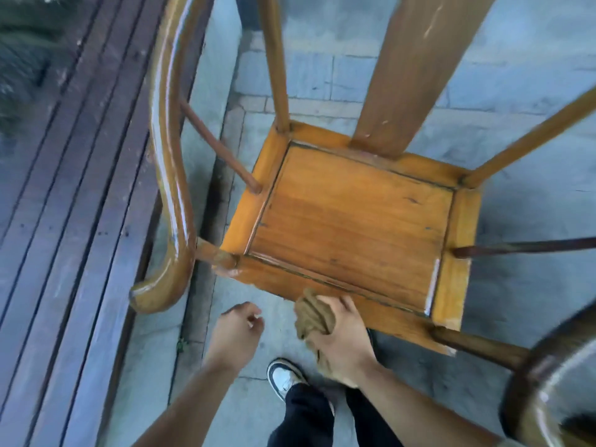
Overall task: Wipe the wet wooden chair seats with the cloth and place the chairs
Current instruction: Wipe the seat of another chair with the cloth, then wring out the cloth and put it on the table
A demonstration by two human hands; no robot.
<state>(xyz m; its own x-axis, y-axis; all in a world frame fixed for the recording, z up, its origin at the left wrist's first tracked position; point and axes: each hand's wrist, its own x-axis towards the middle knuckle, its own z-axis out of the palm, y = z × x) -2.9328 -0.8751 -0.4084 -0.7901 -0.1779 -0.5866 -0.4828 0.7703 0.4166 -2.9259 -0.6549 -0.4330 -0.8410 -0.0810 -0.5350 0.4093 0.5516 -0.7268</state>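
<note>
The fingers [346, 304] of the right hand [342, 340] are clamped around a bunched brown cloth [311, 314], pressing it on the near edge of the chair seat [351, 221]. The left hand [237, 333] hangs free just left of it, near the seat's near left corner, fingers curled loosely together on nothing. The wooden chair [403, 75] stands on grey stone paving [532, 204], its curved armrest [167, 156] sweeping round on the left and its broad back splat rising from the far edge of the seat. A dark slatted wooden deck [64, 221] runs along the left of the paving. Below the hands, a white shoe [285, 379] and a dark trouser leg [306, 417] show.
</note>
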